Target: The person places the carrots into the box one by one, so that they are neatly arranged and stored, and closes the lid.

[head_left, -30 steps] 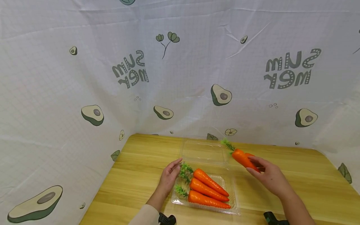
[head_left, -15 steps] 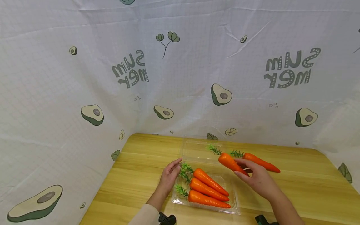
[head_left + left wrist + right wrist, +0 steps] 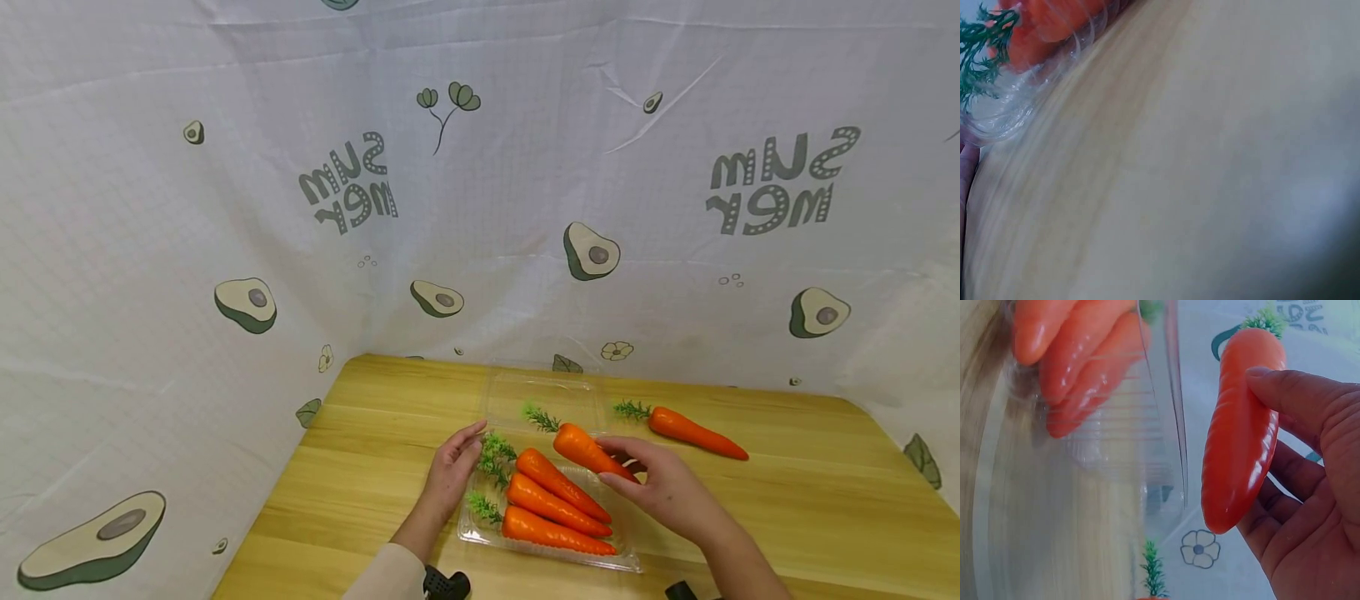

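My right hand (image 3: 648,483) pinches an orange toy carrot (image 3: 1241,437) between thumb and fingers, its green leafy top pointing up and left in the head view. This carrot is over the back right part of a clear plastic clamshell box (image 3: 626,560). Three more carrots (image 3: 558,532) lie side by side in the box, leafy tops at the left, tips at the right. At the box's left edge, my left hand (image 3: 450,471) rests with its fingers against the rim, beside the leaves (image 3: 985,56). The left wrist view shows only a sliver of that hand.
Another carrot (image 3: 697,432) lies on the wooden table (image 3: 810,500) at the back right. The box's clear lid (image 3: 517,400) is folded back behind it. A white curtain (image 3: 510,183) with avocado prints hangs behind the table and at its sides.
My right hand has moved left and toward the box with its carrot, from beside the carrot on the table, which is now uncovered. My left hand and the box have stayed in place.
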`<state>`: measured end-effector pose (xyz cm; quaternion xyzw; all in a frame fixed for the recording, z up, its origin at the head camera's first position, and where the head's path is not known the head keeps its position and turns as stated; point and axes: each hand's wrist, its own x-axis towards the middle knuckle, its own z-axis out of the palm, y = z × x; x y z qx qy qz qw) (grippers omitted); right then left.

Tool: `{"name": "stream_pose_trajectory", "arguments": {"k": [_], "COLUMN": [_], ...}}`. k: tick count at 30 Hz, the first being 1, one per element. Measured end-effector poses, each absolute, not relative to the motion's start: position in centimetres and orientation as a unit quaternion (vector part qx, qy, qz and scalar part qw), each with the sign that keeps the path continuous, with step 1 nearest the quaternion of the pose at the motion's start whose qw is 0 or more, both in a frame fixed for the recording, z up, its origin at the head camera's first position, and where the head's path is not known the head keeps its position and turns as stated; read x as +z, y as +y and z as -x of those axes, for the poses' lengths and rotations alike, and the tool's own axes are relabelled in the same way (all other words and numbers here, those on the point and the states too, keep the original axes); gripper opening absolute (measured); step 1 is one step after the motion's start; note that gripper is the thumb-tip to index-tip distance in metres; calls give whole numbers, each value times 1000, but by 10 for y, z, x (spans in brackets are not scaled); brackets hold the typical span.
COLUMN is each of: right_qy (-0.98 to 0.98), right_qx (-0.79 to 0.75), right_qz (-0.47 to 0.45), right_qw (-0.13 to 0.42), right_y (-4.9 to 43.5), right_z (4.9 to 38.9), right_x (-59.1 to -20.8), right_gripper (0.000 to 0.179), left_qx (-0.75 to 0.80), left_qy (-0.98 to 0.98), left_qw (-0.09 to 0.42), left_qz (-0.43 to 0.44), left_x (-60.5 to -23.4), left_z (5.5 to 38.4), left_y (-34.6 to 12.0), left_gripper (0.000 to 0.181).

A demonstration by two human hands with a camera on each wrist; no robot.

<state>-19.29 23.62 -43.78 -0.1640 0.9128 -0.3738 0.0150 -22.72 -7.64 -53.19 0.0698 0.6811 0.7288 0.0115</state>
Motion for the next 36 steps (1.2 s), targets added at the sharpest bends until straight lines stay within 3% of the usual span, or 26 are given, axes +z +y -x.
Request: {"name": "stream_pose_trajectory", "arguments": {"k": [36], "right_qy": [867], "right_qx": [-387], "right_qz": [292], "right_qw": [114], "right_y": [207], "right_z": [189], "right_x": [-448], "right_gripper": [41], "left_qx": [708], "left_qy": [703], "left_qw": [2], "left_qz": [-60], "left_x": [-530], "left_z": [229], "left_y": [-76], "left_gripper": [39]}}
